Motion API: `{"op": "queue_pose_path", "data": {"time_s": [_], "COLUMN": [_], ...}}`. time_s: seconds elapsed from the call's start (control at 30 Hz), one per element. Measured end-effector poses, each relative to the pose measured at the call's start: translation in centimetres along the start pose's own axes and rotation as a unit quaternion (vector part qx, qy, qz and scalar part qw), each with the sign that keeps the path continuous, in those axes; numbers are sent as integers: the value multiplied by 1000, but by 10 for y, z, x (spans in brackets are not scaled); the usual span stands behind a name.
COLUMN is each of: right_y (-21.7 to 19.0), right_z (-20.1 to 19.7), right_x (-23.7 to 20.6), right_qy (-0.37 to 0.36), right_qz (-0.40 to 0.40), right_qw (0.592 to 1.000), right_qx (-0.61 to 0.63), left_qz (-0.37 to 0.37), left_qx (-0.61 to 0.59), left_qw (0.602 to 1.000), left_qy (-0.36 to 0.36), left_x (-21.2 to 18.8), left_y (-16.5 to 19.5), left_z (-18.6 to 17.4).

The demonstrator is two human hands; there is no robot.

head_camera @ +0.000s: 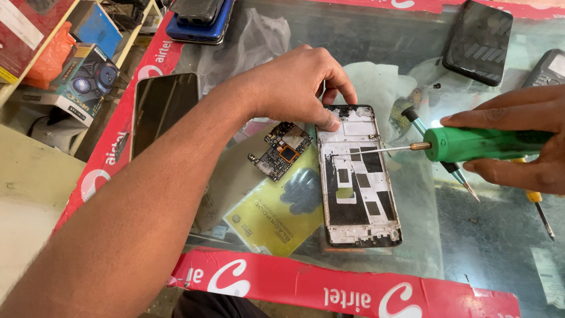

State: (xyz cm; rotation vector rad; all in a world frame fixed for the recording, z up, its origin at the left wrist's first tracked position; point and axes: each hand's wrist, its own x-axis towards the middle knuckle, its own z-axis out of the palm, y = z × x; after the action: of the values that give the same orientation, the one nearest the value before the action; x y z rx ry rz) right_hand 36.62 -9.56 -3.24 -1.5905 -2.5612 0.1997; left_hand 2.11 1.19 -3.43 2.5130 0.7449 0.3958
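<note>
An opened phone frame [358, 176] with its inner metal plate showing lies on the glass counter [494, 247]. My left hand [300, 82] presses on the frame's top left corner with thumb and fingers. My right hand [518, 138] grips a green electric screwdriver [479, 144], held level, its thin bit [376, 151] reaching over the upper part of the frame. A small circuit board [281, 150] lies just left of the frame.
A yellow-green sheet [276, 215] lies under the board. A dark phone [163, 109] rests at the left, a black phone [478, 40] at the back right, stacked phones [200, 20] at the back. Hand screwdrivers [456, 174] lie under my right hand. Red tape [329, 288] lines the counter edge.
</note>
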Motion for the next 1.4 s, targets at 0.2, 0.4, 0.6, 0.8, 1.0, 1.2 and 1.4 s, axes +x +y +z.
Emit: {"op": "queue_pose_path", "data": {"time_s": [0.2,0.4,0.6,0.8,1.0,1.2,1.4], "right_y": [0,-6,-5,1,4,5,10], "right_z": [-1,-2,-2,0,1,4,5], "right_x": [0,0,0,-1,-3,-2,-1], "right_qy": [2,-6,-3,11,25,35,23], "right_qz": [-12,15,17,-14,-66,-112,-141], "right_qw": [1000,999,999,999,996,992,988], "right_qx": [-14,-42,-48,-46,-53,-44,-64], "left_qz": [-10,-14,-38,-32,-25,-31,-27], "left_qx": [2,0,6,1,-13,-13,-19], "left_qw": [1000,1000,999,999,1000,999,999], "left_qy": [1,0,-10,-7,-8,-6,-4], "left_x": [-2,-2,-2,0,0,2,0], "left_y": [2,3,4,3,1,2,2], "left_z": [-1,0,-1,2,1,2,0]}}
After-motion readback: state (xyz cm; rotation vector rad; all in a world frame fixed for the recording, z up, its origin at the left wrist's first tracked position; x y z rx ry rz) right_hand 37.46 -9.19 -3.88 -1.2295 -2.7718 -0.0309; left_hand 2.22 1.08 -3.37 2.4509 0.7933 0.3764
